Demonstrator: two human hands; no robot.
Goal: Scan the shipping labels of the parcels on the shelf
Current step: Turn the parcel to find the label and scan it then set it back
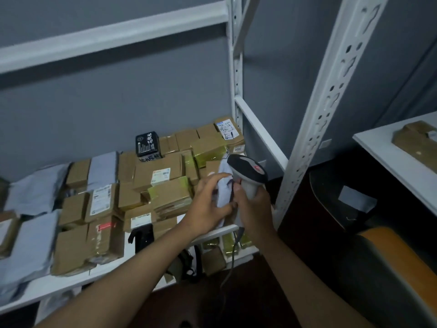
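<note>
Many brown cardboard parcels [163, 174] and grey poly mailers [35, 237] crowd the white shelf [71, 284]; some show white shipping labels. My left hand [208, 200] grips a small grey-white soft parcel [224, 188] at the shelf's right front corner. Directly beside it, my right hand [254, 204] holds the handle of a grey and black barcode scanner [248, 171], whose head sits just above that parcel. The scanner's cable hangs down below my right hand. The label on the held parcel is hidden.
A white perforated upright post [326, 110] stands right of my hands. A black box [147, 144] stands among the parcels at the back. More parcels lie on the lower shelf [236, 253]. At the right are a white table [387, 159] with a parcel and a black-and-orange seat [387, 256].
</note>
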